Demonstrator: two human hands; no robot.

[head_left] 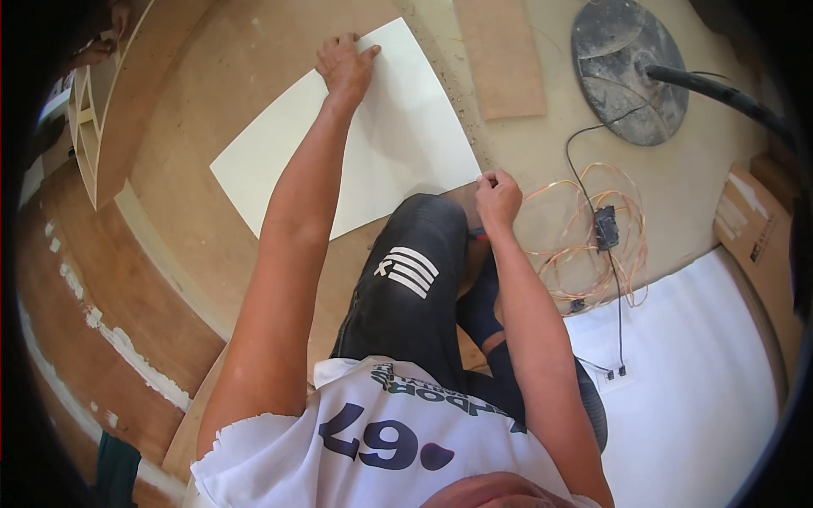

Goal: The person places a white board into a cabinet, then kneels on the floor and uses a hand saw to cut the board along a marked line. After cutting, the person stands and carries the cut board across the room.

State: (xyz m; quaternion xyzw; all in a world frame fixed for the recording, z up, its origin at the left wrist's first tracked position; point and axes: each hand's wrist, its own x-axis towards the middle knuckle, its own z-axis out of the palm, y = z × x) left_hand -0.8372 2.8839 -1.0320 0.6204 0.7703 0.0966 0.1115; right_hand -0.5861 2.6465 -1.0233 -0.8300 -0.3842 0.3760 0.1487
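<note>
A stiff white sheet [398,110] lies at an angle over the brown board in front of me, its near edge by my bent knee. My left hand [345,68] rests at the sheet's far edge, thumb and fingers apart, with the palm turned down. At the sheet's right corner, the fingers of my right hand [498,200] are pinched together on it; the fingertips are partly hidden. My left forearm crosses above the sheet and covers part of its surface.
A brown strip of board [504,63] lies beyond the sheet. To the right are a round dark stand base [622,59], coiled orange cable [584,262], a black box [606,229] and a cardboard box [754,216]. A curved wooden frame [127,110] stands left, near another person's hands [91,52].
</note>
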